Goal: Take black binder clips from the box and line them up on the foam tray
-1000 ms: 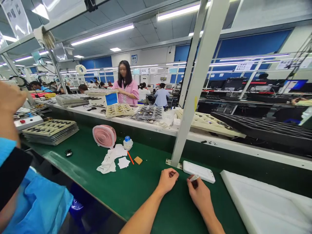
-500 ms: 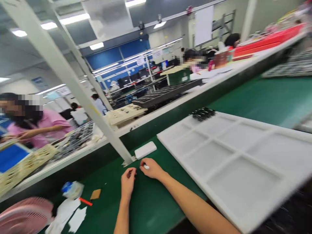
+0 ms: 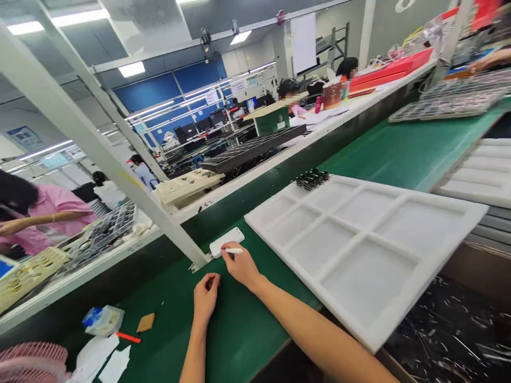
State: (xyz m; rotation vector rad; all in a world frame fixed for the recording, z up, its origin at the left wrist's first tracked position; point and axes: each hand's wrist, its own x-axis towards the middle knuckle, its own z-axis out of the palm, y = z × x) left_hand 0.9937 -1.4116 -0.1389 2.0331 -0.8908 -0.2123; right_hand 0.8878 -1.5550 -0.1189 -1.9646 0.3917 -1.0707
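Far left: a co-worker in a pink shirt (image 3: pixel 48 210) stands beyond the long white shelf (image 3: pixel 75 284), reaching over trays of small dark parts.

Bottom left: on the green surface (image 3: pixel 227 340) lie part of a pink desk fan (image 3: pixel 32 361), white paper wipes (image 3: pixel 96 359), a blue-capped bottle (image 3: pixel 102 321), an orange-red stick (image 3: pixel 128 337) and a tan sponge pad (image 3: pixel 146 322).

Left hand: the left hand (image 3: pixel 206 299) rests on the surface with fingers curled, apart from the right hand. I cannot tell whether it holds anything small.

Right hand: the right hand (image 3: pixel 241 267) is clamped on a slim white stick (image 3: pixel 235 250), pinching it between thumb and fingers.

Task's things: the stick lies just over a white rounded block (image 3: pixel 225 242), which sits on the surface beside the foot of an upright white post (image 3: pixel 120 175).

Right of the hands: a white foam tray (image 3: pixel 359 244) with square recesses lies tilted on the surface edge, a small cluster of black parts (image 3: pixel 312 179) at its far corner.

Far right: more foam trays (image 3: pixel 479 173) are stacked beside a bin of black scraps (image 3: pixel 451 330).
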